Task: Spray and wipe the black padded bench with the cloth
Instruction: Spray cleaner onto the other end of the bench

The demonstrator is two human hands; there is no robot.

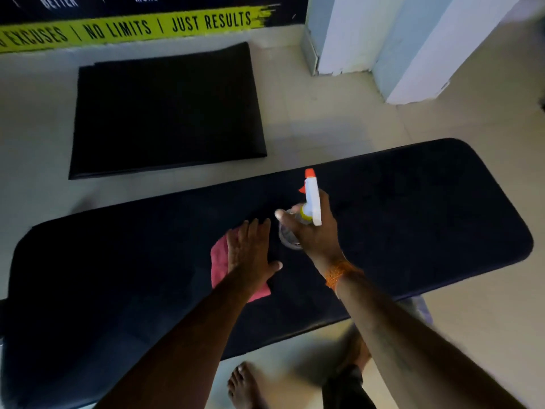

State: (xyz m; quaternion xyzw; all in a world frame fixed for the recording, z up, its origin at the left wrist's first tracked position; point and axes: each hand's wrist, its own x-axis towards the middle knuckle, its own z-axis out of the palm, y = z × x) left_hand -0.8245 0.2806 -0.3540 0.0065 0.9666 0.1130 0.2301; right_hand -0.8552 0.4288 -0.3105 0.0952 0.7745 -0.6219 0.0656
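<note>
The black padded bench (413, 219) runs across the view from lower left to upper right. A pink cloth (218, 262) lies on its middle, and my left hand (250, 252) rests flat on top of it, fingers together and pointing away. Just to the right, my right hand (312, 228) grips a clear spray bottle (311, 199) with a white head and orange nozzle. The bottle is held upright above the bench, nozzle pointing away from me. An orange thread band is on my right wrist.
A black floor mat (168, 113) lies on the tiled floor beyond the bench. A wall with a yellow slogan strip (126, 28) is at the back, a white pillar (398, 45) at the back right. My bare feet (244, 385) stand on the near side.
</note>
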